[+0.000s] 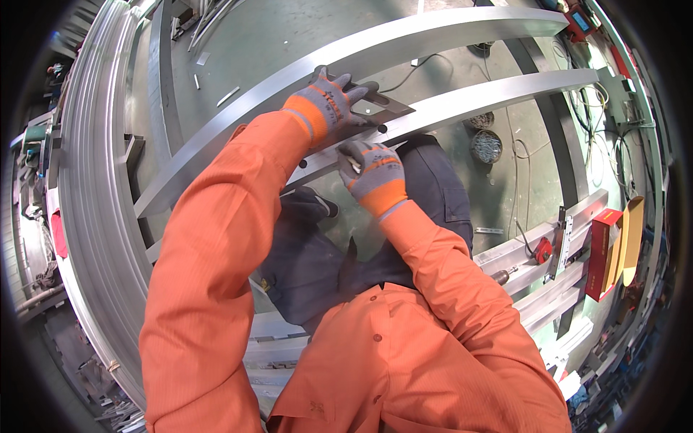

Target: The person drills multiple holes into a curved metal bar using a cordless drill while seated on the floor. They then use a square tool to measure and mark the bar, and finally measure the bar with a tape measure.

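My left hand (325, 105), in a grey and orange work glove, grips a flat grey triangular set square (390, 110) with a cut-out in its middle. That set square lies against the nearer long aluminium profile (498, 92). Just below it, my gloved right hand (374, 173) is closed with its fingers curled at the near edge of the profile. A small pale bit shows between those fingers, too hidden to name. Two dark round spots, one by the set square's lower edge and one farther left, mark the profile.
A second aluminium profile (404, 36) runs beyond the first. Long profiles are stacked (97, 187) at the left. Two tins of small metal parts (486, 147) stand on the floor near a cable. At right are a red and yellow box (605, 252) and a red tape measure (543, 250).
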{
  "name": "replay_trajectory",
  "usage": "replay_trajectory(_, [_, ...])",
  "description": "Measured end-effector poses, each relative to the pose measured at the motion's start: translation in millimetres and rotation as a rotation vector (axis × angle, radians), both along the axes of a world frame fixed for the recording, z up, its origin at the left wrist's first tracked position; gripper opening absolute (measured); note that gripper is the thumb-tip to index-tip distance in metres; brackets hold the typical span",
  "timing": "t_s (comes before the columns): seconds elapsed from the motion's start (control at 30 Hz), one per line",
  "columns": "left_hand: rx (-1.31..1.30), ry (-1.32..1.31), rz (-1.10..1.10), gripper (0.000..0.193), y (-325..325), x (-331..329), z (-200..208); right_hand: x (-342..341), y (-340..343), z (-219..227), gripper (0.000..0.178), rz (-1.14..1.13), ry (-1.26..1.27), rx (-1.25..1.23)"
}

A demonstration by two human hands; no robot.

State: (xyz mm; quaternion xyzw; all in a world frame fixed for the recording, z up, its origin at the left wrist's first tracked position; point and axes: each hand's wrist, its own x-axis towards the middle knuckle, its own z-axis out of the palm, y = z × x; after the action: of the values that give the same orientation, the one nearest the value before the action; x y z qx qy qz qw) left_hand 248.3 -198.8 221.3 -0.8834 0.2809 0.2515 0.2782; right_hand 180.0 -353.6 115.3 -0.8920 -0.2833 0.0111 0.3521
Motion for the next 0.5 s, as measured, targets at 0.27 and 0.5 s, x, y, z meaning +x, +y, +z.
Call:
replay_trajectory(0.27, [-0.129, -0.052, 0.040, 0.060, 0, -5, -5, 11, -19, -12, 0.019, -0.184, 0.042, 0.073])
replay_trajectory(0.5, [-0.033, -0.149, -0.024, 0.063, -2, -13, 14, 39, -108, 25, 0.019, -0.327, 0.033, 0.378])
